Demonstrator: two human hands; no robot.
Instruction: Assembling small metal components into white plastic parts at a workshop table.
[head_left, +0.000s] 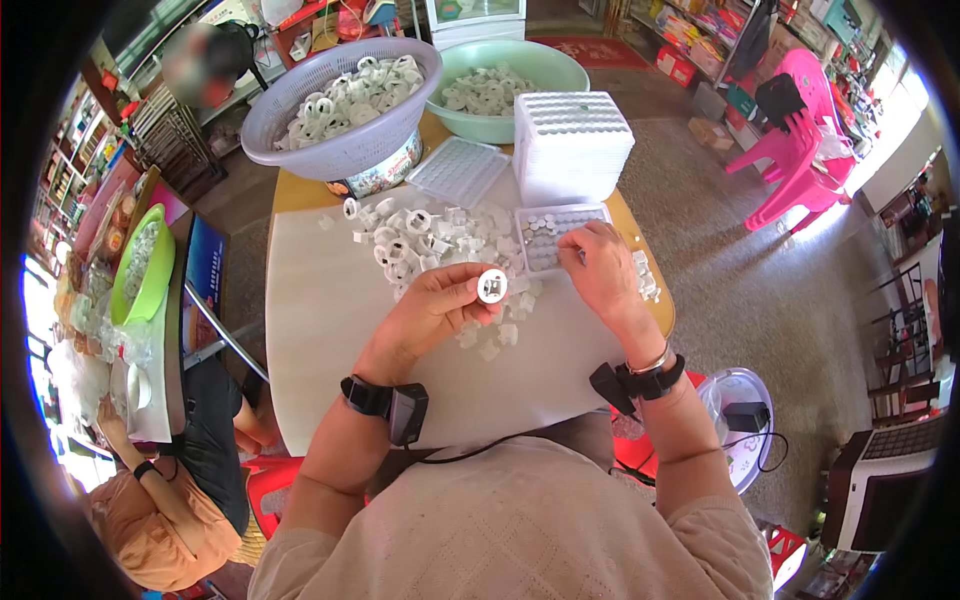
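A white round plastic part [491, 286] with a dark slotted centre is held between the thumb and fingers of my left hand [450, 298]. Over a shallow white tray [541, 262], my right hand [602, 268] reaches down with its fingers drawn together; whatever is in them is hidden. Small round pale pieces [541, 224] lie in the tray's far part. Left of the tray spreads a heap of white round plastic parts [405, 245], with small translucent pieces [487, 338] scattered nearer me.
A purple basket [262, 135] and a mint-green basin [567, 75], both filled with white parts, stand at the back. Beside them are a stack of white trays [574, 155] and an empty grid tray [458, 170]. Another person [175, 510] sits at left, near a lime-green basin [130, 300].
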